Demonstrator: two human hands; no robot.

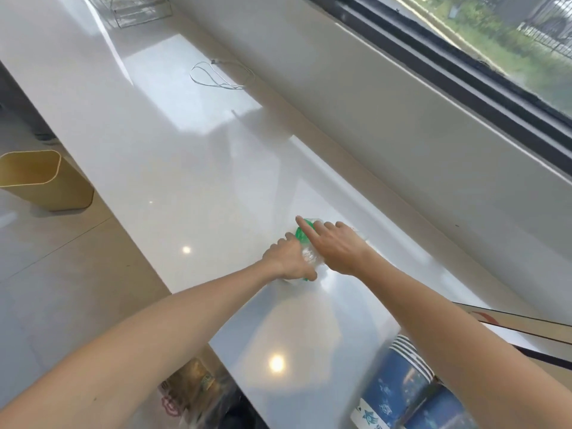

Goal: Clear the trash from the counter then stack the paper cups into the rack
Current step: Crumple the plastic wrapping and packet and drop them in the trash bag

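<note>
Bin: yellow, on floor left of counter. Rack: wire, far end of counter. Cable: white, coiled, mid counter. Left hand: closed on crumpled clear-and-green wrapper, which lies on counter near wall. Right hand: fingers spread over wrapper, touching it. Cups: blue, nested, on their side, near edge

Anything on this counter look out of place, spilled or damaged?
No spills. A crumpled clear plastic bottle with a green label lies on the counter under both hands. A loose white cable lies coiled farther along. The paper cups lie on their side.
</note>
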